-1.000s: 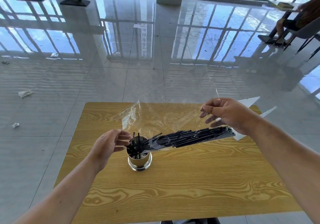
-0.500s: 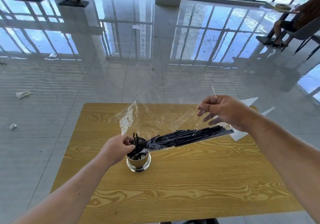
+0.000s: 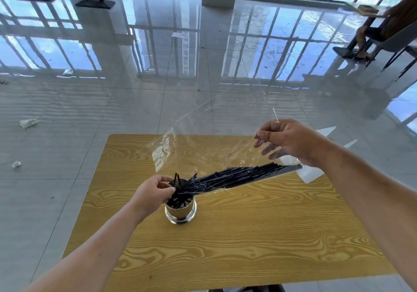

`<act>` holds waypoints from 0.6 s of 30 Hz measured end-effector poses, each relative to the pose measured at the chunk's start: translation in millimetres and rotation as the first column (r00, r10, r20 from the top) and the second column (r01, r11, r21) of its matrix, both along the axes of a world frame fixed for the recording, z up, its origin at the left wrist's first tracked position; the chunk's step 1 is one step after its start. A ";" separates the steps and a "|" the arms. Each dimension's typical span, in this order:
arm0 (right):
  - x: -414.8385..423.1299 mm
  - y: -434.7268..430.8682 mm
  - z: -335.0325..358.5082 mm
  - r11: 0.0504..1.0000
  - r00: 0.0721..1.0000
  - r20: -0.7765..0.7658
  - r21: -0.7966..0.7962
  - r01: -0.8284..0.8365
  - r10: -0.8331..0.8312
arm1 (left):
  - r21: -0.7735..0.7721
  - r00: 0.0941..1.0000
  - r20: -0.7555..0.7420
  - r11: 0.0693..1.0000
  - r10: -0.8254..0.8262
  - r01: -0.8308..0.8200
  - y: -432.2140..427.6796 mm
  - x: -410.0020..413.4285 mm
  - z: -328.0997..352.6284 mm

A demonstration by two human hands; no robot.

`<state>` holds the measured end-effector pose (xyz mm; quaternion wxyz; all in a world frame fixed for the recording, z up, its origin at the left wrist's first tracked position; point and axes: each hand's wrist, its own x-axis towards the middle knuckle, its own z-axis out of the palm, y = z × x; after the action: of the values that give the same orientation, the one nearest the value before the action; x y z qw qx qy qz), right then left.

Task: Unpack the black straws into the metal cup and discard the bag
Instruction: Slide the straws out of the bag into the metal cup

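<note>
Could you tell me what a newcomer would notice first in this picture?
Probably the fan of black straws slanting from the clear bag down into the metal cup at the middle of the wooden table. The left hand grips the straws at the cup's mouth, while the right hand pinches the bag's raised far end.

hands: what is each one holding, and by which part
The right hand pinches the bag by its raised upper edge. The left hand grips the straws by their lower ends, at the mouth of the cup.
</note>
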<state>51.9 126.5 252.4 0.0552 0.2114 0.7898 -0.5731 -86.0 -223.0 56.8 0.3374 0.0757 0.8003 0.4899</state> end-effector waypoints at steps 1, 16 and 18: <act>-1.5 -1.2 1.0 1.000 1.000 -0.003 0.004 -0.006 0.006 | 0.033 1.000 0.013 0.999 -0.006 0.006 -0.2 0.9 1.7; -13.3 -13.3 15.5 0.999 0.999 0.033 0.044 -0.026 0.024 | 0.092 0.992 0.031 0.988 0.122 -0.125 -25.0 -10.1 11.4; -13.5 -14.4 17.1 0.998 0.999 0.034 0.053 -0.026 0.025 | 0.079 0.991 0.002 0.987 0.137 -0.136 -26.2 -12.3 8.7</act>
<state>38.4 112.1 269.4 0.0701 0.2124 0.8066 -0.5472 -98.3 -249.2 65.5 0.2984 0.0349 0.7841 0.5430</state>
